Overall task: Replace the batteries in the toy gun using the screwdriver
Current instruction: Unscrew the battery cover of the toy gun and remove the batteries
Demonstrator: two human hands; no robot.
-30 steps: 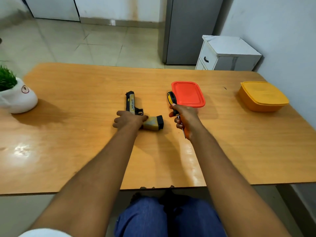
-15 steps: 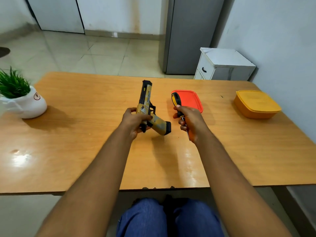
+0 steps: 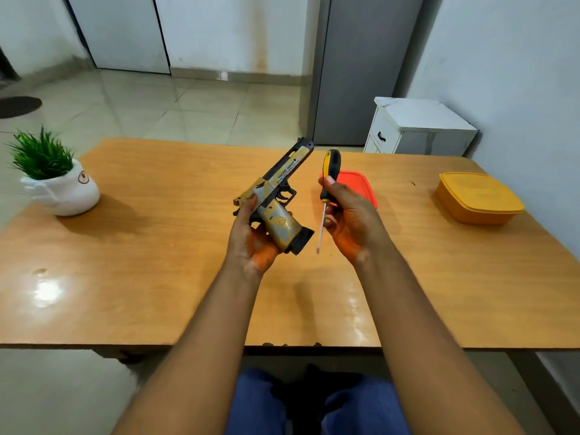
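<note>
Toy gun and screwdriver raised above the table, ready for alignment.

The left hand (image 3: 251,237) grips the toy gun (image 3: 276,202) around the rear of its frame, fingers curled behind the grip, muzzle angled up and away; this orientation presents the gold grip and its black base toward the other hand, presumably where the battery cover sits, though no screw is visible. The right hand (image 3: 348,215) holds the screwdriver (image 3: 326,189) by its black-and-yellow handle, thumb pressed on the handle, shaft pointing down with the tip just beside the grip base but apart from it. Behind the right hand lies a red lid (image 3: 361,186) on the wooden table (image 3: 157,262); further right, an orange lidded container (image 3: 477,196).
</note>
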